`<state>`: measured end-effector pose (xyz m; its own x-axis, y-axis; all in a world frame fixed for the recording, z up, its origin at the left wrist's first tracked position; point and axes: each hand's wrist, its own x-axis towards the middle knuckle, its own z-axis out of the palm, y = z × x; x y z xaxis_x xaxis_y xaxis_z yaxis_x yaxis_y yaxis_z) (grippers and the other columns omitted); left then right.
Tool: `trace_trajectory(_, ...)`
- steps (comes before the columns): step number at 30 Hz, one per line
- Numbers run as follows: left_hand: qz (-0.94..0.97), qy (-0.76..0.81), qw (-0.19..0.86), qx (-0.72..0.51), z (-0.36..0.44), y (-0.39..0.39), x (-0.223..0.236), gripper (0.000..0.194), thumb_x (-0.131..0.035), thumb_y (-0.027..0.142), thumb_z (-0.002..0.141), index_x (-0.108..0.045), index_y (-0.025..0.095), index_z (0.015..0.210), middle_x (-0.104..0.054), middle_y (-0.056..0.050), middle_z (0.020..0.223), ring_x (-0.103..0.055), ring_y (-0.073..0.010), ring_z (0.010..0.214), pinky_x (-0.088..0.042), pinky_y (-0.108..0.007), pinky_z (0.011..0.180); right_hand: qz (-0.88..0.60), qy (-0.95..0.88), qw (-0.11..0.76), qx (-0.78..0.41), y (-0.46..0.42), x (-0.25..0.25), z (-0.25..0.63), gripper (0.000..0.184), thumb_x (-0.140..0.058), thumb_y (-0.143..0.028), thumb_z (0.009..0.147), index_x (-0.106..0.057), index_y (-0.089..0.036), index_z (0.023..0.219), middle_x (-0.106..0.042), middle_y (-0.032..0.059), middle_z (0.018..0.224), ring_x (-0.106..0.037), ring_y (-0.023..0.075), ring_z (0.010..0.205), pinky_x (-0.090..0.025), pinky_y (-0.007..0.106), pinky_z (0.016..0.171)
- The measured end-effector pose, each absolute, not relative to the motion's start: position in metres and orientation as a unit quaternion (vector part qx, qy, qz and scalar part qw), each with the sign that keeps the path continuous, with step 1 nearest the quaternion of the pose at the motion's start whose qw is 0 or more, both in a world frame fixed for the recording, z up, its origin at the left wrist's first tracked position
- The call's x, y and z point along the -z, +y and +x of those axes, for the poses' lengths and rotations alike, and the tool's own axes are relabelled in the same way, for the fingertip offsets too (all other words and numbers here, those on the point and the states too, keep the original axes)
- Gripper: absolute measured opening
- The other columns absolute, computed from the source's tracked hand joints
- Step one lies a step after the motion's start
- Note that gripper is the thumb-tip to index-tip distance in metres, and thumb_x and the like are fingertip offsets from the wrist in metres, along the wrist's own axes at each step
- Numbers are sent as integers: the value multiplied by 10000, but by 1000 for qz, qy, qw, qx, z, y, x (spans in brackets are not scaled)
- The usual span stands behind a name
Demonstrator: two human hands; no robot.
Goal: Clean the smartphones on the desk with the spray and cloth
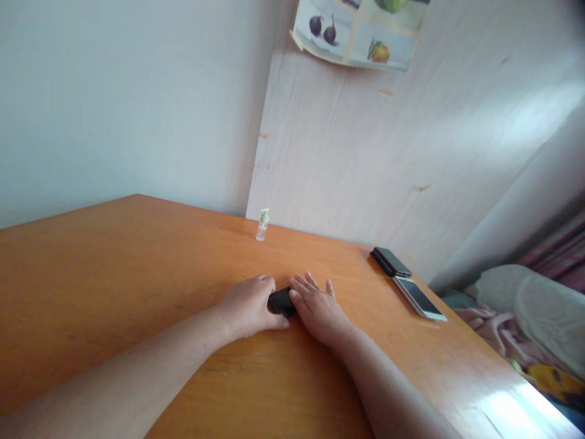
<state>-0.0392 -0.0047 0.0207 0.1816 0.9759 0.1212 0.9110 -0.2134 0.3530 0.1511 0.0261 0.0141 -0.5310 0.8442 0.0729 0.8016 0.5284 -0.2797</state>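
Note:
A small, flat black object (281, 301) lies on the wooden table between my hands, and its exact kind does not show. My left hand (250, 306) grips its left end, thumb on the near side and fingers on the far side. Stretched out flat, my right hand (317, 306) rests palm down against the object's right end, partly covering it. The fingers of that hand are slightly apart.
A small clear pump bottle (262, 225) stands near the wall. On the right lie a dark phone-like device (393, 261) and a white phone (419, 297). The table edge (496, 356) borders bedding (539, 311). A fruit picture (351, 46) hangs above.

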Motion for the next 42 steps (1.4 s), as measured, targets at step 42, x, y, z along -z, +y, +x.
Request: trace_trajectory(42,775,583,102,-221,-41,-1,-9,459,-722,512,644,-572,218,965,-621,-58,976,-622,-236,873,-453,-299,690,-382,-913,86,-115,5,-21,156,467,-251,-367,1011,-418,-279,1438,-380,41,1530,-260,226,1443,-50,602,1153)
